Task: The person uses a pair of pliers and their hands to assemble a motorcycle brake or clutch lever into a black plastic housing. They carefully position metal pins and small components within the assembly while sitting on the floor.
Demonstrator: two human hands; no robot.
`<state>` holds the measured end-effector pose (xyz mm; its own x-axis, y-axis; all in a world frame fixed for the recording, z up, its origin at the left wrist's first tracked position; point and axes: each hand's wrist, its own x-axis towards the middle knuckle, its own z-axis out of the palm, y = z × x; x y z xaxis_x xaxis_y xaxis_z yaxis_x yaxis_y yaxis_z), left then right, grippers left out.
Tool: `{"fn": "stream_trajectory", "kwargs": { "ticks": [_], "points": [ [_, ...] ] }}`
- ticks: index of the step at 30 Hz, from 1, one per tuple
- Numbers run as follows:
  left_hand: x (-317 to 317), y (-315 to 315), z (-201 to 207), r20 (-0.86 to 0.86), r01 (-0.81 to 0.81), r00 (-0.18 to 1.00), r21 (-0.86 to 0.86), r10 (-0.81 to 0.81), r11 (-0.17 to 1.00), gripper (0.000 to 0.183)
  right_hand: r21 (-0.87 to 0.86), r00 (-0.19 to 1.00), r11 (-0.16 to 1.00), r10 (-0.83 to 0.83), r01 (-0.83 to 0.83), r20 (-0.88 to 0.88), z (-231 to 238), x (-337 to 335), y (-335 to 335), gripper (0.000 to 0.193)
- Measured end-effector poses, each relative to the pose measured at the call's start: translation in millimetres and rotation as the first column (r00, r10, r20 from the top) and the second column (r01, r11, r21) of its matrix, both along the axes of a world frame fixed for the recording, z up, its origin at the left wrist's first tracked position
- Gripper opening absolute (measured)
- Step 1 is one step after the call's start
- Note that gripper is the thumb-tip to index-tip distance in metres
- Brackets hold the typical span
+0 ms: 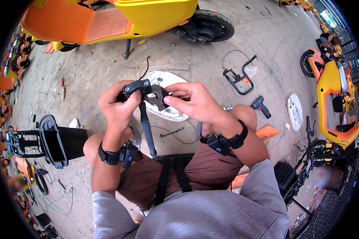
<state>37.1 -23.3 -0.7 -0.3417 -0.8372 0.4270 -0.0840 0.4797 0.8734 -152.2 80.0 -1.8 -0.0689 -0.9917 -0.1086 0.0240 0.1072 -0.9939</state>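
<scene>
1. Head view: left hand wrapped about the clamp end of a black brake lever, thumb pressed to it; right hand pinching a dark metal piece, thumb against fingers.
2. Both held up above the concrete floor; piece just beside the lever's clamp, contact unclear.
3. Lever: probably light, stiff, not fragile. Long smooth blade could swing or slip; chunky clamp end looks the surer hold.
4. Dark piece: blocky, notched, brownish worn surface. Likely dense and rigid, edges maybe sharp; grip by the flat sides.
5. Beneath: white oval shell, moulded, raised rim; plastic by its look, likely light, crackable. Slim straight metal rod nearer the body.
6. Rightward: drill; black bent-tube frame.
7. Ahead: yellow scooter, glossy panels, treaded rear tyre.
</scene>
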Motion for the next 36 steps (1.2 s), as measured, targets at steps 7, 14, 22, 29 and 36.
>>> {"fn": "stream_trajectory", "kwargs": {
  "ticks": [7,14,22,29,36],
  "points": [
    [1.3,-0.3,-3.0,-0.011,0.007,1.0,0.04,-0.006,0.999,0.011,-0.078,0.999,0.997,0.026,-0.023,0.036,-17.1,0.6,-3.1,0.024],
    [2.5,0.8,-3.1,0.004,-0.018,1.0,0.046,0.018,0.999,0.01,0.023,0.999,1.0,0.011,-0.01,-0.03,-4.3,0.1,-1.7,0.027],
    [1.8,1.1,-2.6,-0.004,-0.009,1.0,0.016,0.009,1.0,0.011,-0.005,1.0,1.0,-0.006,0.006,0.008,-10.4,7.7,-3.2,0.026],
    [5.0,-1.3,-6.0,0.079,-0.057,0.995,-0.119,0.067,0.991,0.013,0.057,0.987,0.995,0.078,-0.087,0.137,-7.4,3.3,-5.6,0.029],
    [7.0,-3.3,-18.9,-0.002,-0.027,1.0,-0.047,0.027,0.999,0.01,-0.001,0.99,0.993,0.116,-0.117,0.081,-8.5,-1.2,-5.1,0.029]
  ]
}}
